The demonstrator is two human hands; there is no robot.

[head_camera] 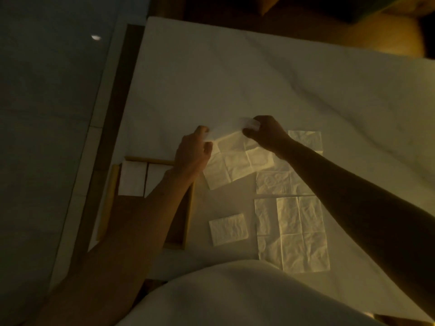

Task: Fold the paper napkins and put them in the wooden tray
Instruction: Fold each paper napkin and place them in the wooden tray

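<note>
Progress looks partial: the wooden tray (108, 198), left of the fingers, already holds two folded napkins (133, 178). Between them, the left hand (193, 154) and right hand (266, 135) each pinch a far corner of the open napkin (235, 163). Nearer than the fingers lies one folded square (228, 229), not yet in the tray; to its right, flat sheets (292, 234) wait unfolded.

White bed (235, 78), wooden tray (108, 198), napkins (292, 231)

Three folded napkins (228, 229), three open napkins (292, 234), one wooden tray (110, 191).
</note>
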